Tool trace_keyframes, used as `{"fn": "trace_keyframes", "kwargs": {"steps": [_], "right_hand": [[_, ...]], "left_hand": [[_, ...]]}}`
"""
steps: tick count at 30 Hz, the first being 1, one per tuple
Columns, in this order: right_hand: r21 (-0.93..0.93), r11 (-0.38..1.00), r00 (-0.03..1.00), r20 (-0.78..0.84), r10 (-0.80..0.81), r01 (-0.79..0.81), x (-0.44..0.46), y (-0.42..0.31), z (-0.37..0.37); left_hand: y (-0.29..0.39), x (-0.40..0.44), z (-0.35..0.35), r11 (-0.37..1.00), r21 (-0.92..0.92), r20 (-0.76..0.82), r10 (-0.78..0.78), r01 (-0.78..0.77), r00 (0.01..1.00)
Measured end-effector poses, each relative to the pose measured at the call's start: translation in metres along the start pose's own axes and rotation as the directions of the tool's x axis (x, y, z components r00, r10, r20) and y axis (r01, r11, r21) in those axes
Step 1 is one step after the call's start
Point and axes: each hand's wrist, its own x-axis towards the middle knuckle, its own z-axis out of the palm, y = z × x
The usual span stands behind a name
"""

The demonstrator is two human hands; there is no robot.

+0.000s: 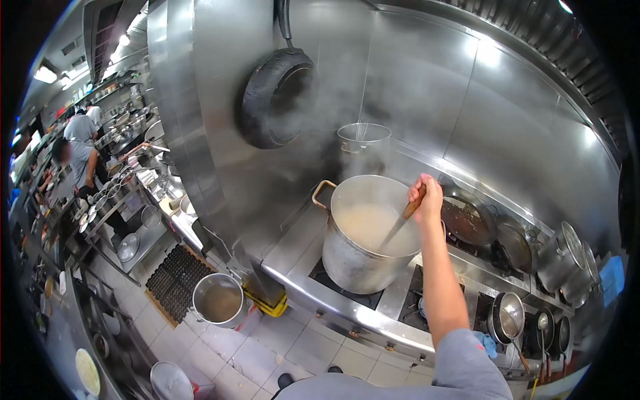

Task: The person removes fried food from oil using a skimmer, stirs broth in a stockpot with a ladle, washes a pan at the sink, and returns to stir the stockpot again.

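Observation:
My right hand (427,199) is closed around the wooden handle of a long metal stirring tool (400,225). The tool slants down into cloudy, pale liquid (368,225), which hides its lower end, so I cannot tell its exact kind. This liquid fills much of a large, dented stockpot (347,263) standing on the stove, and steam rises around it. One looped side handle (323,193) shows at the pot's left. My left hand is out of view.
A tall metal pot (365,137) stands behind the stockpot. Pans (467,217) and more pots (559,257) line the burners to the right. A big black pan (277,97) hangs on the wall. On the floor sit a bucket-like pot (220,300) and a black mat (179,280). Co-workers (81,130) stand far left.

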Motion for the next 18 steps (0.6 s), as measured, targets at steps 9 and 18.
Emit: {"fn": "trace_keyframes", "kwargs": {"steps": [9, 18], "right_hand": [[-0.372, 0.922, 0.877, 0.472, 0.091, 0.104, -0.041, 0.025, 0.003], [-0.321, 0.917, 0.726, 0.568, 0.388, -0.238, -0.023, -0.025, 0.004]], "left_hand": [[0.041, 0.031, 0.006, 0.993, -0.002, 0.006, 0.117, -0.117, 0.993], [0.029, 0.039, 0.009, 0.99, -0.083, 0.0, 0.114, -0.114, 0.993]]}}
